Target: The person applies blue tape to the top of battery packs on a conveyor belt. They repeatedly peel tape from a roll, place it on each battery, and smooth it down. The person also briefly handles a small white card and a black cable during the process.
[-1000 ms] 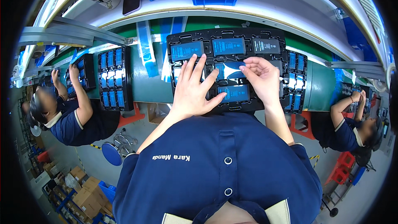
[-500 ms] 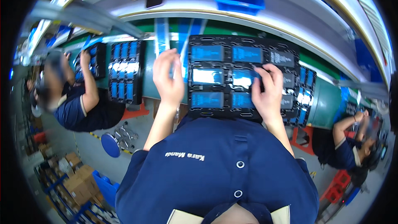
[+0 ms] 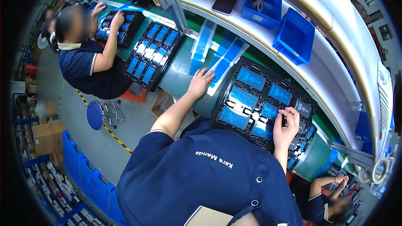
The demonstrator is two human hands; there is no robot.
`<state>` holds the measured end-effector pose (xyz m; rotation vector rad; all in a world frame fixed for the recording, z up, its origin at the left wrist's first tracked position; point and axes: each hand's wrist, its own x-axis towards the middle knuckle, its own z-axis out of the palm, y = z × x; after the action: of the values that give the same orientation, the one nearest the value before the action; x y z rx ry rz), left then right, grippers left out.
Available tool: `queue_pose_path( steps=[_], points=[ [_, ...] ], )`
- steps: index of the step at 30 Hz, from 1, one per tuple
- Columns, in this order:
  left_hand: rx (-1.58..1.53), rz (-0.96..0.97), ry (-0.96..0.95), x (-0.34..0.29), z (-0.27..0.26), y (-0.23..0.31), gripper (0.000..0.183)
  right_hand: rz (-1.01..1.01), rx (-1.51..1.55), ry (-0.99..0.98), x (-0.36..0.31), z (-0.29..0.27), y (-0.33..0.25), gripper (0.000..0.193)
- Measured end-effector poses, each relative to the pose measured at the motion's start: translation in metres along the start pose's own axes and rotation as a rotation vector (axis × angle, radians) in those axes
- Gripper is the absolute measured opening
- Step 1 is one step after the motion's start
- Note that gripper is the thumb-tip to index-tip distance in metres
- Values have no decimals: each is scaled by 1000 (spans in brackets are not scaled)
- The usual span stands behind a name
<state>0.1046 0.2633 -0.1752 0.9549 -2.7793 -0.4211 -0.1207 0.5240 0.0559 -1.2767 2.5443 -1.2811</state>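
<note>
A black plastic tray (image 3: 234, 69) lies on the green bench in front of me. Flat rectangular battery packs fill its pockets. Blue film covers the packs in the left and middle columns, such as this pack (image 3: 250, 78); a right-column pack (image 3: 302, 108) looks bare dark grey. My right hand (image 3: 287, 129) rests over the tray, fingers loosely bent and thumb apart, its fingertips beside a middle-column pack (image 3: 269, 111). Nothing shows in its grip. To the left of the tray, my left hand (image 3: 201, 83) reaches flat, fingers spread, onto strips of blue film (image 3: 224, 65).
Another filled tray (image 3: 153, 54) stands to the left, near a co-worker (image 3: 86, 54) handling a further one. A shelf behind holds a phone (image 3: 226, 1) and two blue bins (image 3: 295, 37). A metal post (image 3: 173, 6) rises from the bench. A second co-worker (image 3: 328, 194) sits at right.
The view has turned toward the left. My left hand has moved from beside the tray's left edge out to the blue film strips. My right hand stays over the tray.
</note>
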Motion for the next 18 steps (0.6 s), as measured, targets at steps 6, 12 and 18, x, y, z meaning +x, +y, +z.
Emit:
queue_pose_path(
  steps=[6, 12, 18],
  points=[
    [-327, -117, 380, 10, -17, 5, 31, 8, 26, 18, -3, 2, 1, 13],
    [-712, -131, 714, 34, -150, 77, 19, -240, -124, 135, -3, -1, -12, 19],
    [-193, 647, 565, 19, -253, 177, 24, -636, 39, 178, 9, 7, -55, 44]
  ],
)
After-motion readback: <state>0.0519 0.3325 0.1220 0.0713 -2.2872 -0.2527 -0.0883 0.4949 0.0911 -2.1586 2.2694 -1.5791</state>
